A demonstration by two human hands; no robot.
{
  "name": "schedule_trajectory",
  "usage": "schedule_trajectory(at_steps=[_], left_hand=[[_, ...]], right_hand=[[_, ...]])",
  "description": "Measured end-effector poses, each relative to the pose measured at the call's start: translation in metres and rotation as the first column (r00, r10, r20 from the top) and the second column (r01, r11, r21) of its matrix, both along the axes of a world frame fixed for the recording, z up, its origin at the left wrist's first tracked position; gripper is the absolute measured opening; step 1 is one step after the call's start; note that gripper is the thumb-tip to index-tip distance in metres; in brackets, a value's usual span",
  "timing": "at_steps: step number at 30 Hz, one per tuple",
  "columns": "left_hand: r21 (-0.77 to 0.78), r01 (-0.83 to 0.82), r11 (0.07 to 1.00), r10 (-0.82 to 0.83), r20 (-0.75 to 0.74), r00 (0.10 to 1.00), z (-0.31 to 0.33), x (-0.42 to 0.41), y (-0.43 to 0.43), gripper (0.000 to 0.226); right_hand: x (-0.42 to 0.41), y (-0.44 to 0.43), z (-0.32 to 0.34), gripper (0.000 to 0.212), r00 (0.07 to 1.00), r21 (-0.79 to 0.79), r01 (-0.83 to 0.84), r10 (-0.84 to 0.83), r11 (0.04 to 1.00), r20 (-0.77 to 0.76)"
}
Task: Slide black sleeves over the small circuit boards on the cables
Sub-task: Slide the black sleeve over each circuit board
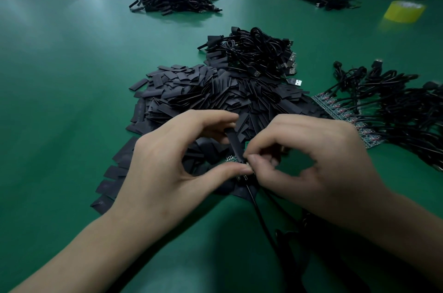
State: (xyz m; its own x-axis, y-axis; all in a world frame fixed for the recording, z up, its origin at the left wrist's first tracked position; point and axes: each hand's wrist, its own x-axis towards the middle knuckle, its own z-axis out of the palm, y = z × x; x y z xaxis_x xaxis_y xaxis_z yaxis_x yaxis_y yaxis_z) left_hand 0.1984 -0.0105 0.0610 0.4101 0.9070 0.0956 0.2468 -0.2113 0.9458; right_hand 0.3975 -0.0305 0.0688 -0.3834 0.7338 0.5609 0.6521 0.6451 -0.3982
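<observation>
Black sleeve (233, 144) gripped by fingers of the left hand (163, 168) aims lengthwise at the circuit board (230, 159) pinched by the right hand (311, 168).

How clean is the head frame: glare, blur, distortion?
Head view: table far edge bows, wide-angle; pale glare on it upper left; tape roll and background soft; left hand and right hand slightly smeared; corners dim; sleeve hides most of the board.

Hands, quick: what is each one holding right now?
Left hand: closed, pinching a black sleeve between thumb and forefinger.
Right hand: closed, pinching the cable end by its small circuit board.
</observation>
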Motion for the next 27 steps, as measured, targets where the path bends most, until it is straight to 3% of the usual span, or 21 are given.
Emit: schedule_trajectory(at_steps=[1,2,4,5,10,15,18,21,24,27], left_hand=[[0.122,0.007,0.992,0.007,-0.114,0.993,0.002,-0.003,0.002,0.093],[0.201,-0.11,0.973,0.135,-0.119,0.984,0.0,-0.002,0.009,0.093],[0.476,-0.219,0.851,0.29,-0.08,0.954,-0.011,-0.005,0.001,0.059],[0.512,-0.24,0.825,0.3,-0.036,0.953,-0.011,-0.005,0.003,0.052],[0.376,-0.383,0.844,0.361,0.13,0.923,-0.02,-0.01,0.013,0.043],[0.292,-0.437,0.851,0.385,0.22,0.896,-0.024,-0.011,0.017,0.045],[0.257,-0.401,0.879,0.345,0.237,0.908,-0.028,-0.012,0.018,0.061],[0.325,-0.361,0.874,0.34,0.119,0.933,-0.029,-0.013,0.017,0.073],[0.525,-0.258,0.811,0.369,-0.118,0.922,-0.03,-0.015,0.018,0.043],[0.6,-0.135,0.789,0.367,-0.284,0.886,-0.032,-0.014,0.016,0.024]], right_hand=[[0.001,0.002,-0.001,0.006,1.0,-0.027,0.016,-0.017,1.0,-0.018],[0.002,0.004,-0.002,0.005,1.0,-0.06,0.005,-0.006,0.998,-0.027],[0.007,0.006,-0.003,0.006,1.0,-0.058,0.015,-0.014,0.998,0.006],[0.007,0.007,-0.004,0.01,0.999,-0.06,0.034,-0.031,0.998,0.037],[0.008,0.01,-0.003,0.021,0.948,-0.042,0.074,-0.057,0.996,0.313],[0.013,0.014,-0.007,0.027,0.944,-0.041,0.08,-0.062,0.996,0.323],[0.016,0.02,-0.005,0.032,0.965,-0.006,0.102,-0.098,0.995,0.245],[0.027,0.036,0.005,0.03,0.974,0.076,0.171,-0.18,0.982,0.138],[0.034,0.069,0.024,0.027,0.954,0.109,0.27,-0.281,0.957,0.105],[0.031,0.126,0.049,0.03,0.908,0.154,0.37,-0.391,0.916,0.147]])
